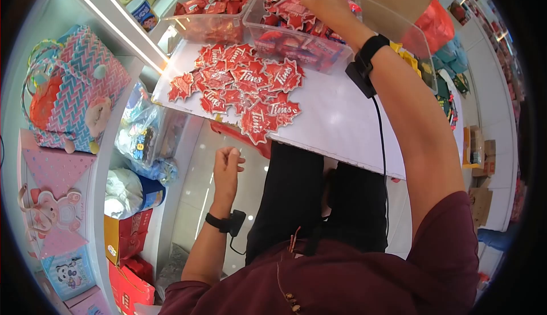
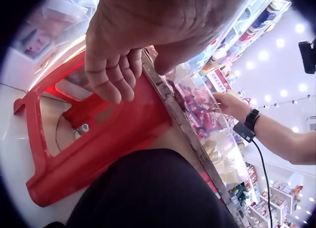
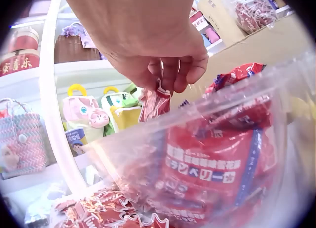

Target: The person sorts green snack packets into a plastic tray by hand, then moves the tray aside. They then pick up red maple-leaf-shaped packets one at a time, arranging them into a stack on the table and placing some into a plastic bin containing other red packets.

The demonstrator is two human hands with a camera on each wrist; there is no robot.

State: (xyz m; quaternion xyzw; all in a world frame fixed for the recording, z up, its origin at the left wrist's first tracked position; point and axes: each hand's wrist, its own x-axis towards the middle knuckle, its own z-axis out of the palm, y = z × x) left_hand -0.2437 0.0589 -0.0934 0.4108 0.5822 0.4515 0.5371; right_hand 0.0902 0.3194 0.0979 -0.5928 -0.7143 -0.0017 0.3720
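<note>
My right hand [image 1: 326,4] is over the clear plastic bin [image 1: 348,58] at the back of the table. In the right wrist view its fingertips pinch a small red-and-white wrapped packet [image 3: 155,104], above the bin's rim. Red snack bags with white lettering [image 3: 210,159] fill the bin below, and red packets printed "Tims" [image 1: 290,14] lie on top of them. A pile of similar leaf-shaped packets [image 1: 250,78] spreads over the white table [image 1: 336,115]. My left hand [image 1: 227,172] hangs beside the table's front edge, fingers loosely curled with nothing in them.
Left of the bin stands another clear bin [image 1: 219,27] of red packets. A red plastic stool [image 2: 118,124] is under the table edge. Shelves on the left hold a woven bag [image 1: 85,87] and boxes. A cable [image 1: 383,138] runs from my right wrist across the table.
</note>
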